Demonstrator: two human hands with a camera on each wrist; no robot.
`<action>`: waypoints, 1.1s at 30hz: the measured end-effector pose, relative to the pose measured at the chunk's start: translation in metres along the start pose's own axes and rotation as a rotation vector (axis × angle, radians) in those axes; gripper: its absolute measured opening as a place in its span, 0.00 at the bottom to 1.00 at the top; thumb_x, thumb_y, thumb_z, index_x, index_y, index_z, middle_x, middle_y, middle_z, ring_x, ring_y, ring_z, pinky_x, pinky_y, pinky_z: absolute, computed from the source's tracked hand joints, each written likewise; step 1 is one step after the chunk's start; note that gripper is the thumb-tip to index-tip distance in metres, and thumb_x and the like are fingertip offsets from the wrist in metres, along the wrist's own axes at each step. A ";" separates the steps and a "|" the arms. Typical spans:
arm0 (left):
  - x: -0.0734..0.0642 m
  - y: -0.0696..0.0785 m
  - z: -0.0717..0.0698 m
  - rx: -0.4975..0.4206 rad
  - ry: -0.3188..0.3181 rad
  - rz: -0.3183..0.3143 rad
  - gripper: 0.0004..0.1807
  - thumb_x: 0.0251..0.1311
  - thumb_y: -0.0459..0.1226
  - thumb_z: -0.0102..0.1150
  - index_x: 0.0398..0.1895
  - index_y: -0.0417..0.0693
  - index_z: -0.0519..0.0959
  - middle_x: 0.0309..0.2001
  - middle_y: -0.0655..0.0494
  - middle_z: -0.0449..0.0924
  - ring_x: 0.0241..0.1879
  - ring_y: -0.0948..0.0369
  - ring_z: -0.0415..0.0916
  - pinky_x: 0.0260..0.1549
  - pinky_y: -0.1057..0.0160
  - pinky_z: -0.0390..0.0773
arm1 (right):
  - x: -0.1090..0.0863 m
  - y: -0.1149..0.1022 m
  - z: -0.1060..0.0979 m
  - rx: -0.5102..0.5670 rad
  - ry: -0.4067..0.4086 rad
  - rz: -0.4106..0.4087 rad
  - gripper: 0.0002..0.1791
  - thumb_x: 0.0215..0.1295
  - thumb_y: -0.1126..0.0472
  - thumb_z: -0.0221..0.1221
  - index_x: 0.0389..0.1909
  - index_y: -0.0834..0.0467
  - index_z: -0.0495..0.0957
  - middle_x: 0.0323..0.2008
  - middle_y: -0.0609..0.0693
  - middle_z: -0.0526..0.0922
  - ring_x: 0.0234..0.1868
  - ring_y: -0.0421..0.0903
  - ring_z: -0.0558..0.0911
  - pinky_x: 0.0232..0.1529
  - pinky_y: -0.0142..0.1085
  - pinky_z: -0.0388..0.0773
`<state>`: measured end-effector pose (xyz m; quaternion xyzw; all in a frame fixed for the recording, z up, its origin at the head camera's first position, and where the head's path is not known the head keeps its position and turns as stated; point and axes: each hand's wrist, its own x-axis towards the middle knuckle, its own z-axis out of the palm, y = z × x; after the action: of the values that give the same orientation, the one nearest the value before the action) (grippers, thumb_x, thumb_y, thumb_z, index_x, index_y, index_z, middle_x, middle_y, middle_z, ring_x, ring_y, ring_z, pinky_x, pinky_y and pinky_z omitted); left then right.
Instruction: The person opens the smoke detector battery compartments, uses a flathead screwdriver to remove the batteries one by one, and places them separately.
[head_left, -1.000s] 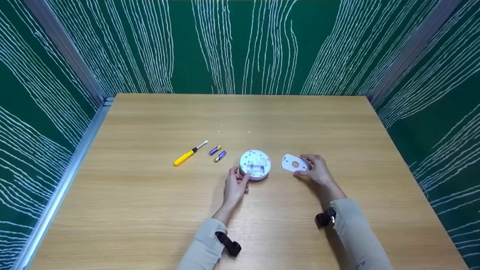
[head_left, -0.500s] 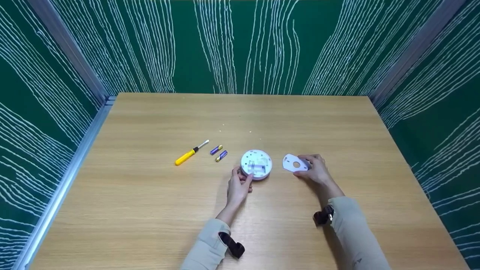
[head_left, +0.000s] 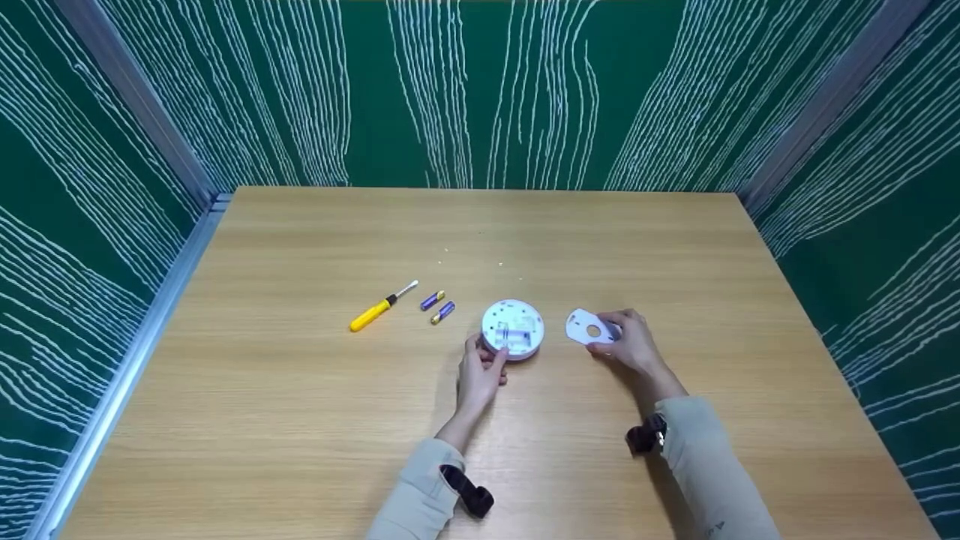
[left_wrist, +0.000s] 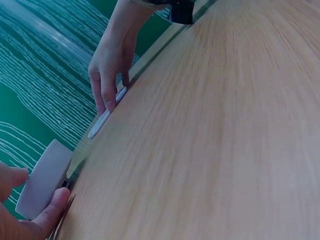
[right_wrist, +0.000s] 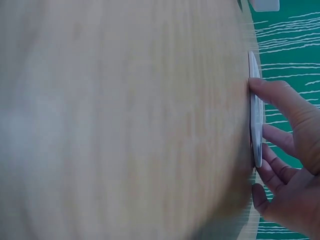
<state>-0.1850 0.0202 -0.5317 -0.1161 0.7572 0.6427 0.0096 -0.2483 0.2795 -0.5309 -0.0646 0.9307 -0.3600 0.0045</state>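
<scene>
A round white device (head_left: 512, 329) lies open side up on the wooden table (head_left: 300, 420), its battery bay showing. My left hand (head_left: 480, 369) grips its near left rim between thumb and fingers; the left wrist view shows the white device (left_wrist: 42, 180) held by the left hand (left_wrist: 27, 212). To the right lies a flat white cover plate (head_left: 587, 328) with a centre hole. My right hand (head_left: 628, 342) pinches its right edge; in the right wrist view the cover plate (right_wrist: 255, 115) sits edge-on between the right hand's (right_wrist: 285, 165) thumb and fingers.
A yellow-handled screwdriver (head_left: 379, 307) and two purple batteries (head_left: 437, 306) lie left of the device. Green patterned walls (head_left: 480, 90) close the table in at the back and both sides.
My left hand has slid slightly right and closer round the device's rim. The right hand and plate have barely shifted.
</scene>
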 end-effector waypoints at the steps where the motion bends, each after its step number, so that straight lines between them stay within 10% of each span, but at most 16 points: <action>1: 0.000 0.000 0.000 0.004 0.001 -0.003 0.29 0.56 0.38 0.57 0.59 0.39 0.59 0.29 0.52 0.72 0.17 0.59 0.75 0.17 0.66 0.77 | 0.000 0.000 0.000 -0.005 0.002 -0.010 0.32 0.39 0.62 0.70 0.48 0.69 0.73 0.46 0.67 0.67 0.47 0.61 0.65 0.48 0.50 0.62; 33: 0.012 0.004 -0.007 0.060 0.041 -0.036 0.23 0.57 0.38 0.55 0.56 0.43 0.67 0.30 0.54 0.74 0.21 0.62 0.76 0.20 0.70 0.77 | -0.023 -0.021 -0.010 0.034 -0.022 -0.006 0.29 0.41 0.64 0.68 0.47 0.71 0.73 0.45 0.66 0.71 0.45 0.59 0.71 0.49 0.50 0.67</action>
<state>-0.1968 0.0114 -0.5290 -0.1423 0.7741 0.6168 0.0092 -0.2234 0.2738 -0.5108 -0.0711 0.9242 -0.3748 0.0148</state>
